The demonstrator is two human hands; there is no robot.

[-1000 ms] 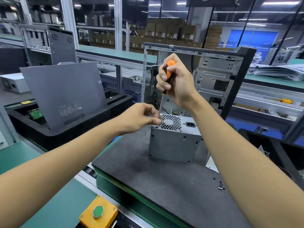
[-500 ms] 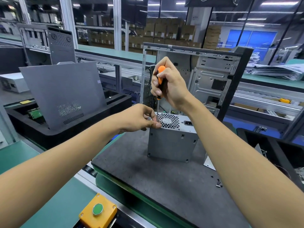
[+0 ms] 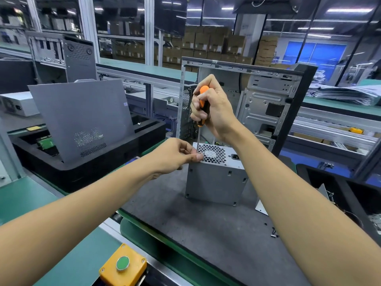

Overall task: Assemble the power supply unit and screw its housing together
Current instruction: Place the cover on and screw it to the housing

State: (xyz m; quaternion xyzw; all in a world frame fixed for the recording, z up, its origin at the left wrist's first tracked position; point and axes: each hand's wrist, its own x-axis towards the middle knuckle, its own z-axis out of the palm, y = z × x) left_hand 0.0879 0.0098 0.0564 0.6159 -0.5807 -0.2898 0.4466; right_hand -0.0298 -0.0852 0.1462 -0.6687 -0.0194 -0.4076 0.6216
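1. The PSU [image 3: 214, 178], a grey metal box, stands on the dark mat [image 3: 206, 234] of the table, fan grille [image 3: 212, 154] facing up.
2. The right hand [image 3: 214, 108] is above the PSU, fingers wrapped tight around the orange-and-black handle of a screwdriver [image 3: 201, 112].
3. The screwdriver stands nearly upright, its thin shaft running down to the top left corner of the PSU.
4. The left hand [image 3: 175, 156] is at that same corner, thumb and forefinger pinched together at the shaft's tip; whether a screw sits between them cannot be told.
5. An open PC case [image 3: 268, 104] stands upright just behind the PSU.
6. A few loose screws [image 3: 273, 232] lie on the mat to the right of the PSU, well apart from it.
7. A grey panel [image 3: 82, 118] leans in a black foam tray [image 3: 92, 168] to the left of the PSU.
8. A yellow box with a green button [image 3: 122, 263] sits on the table edge, in front of the PSU and to its left.
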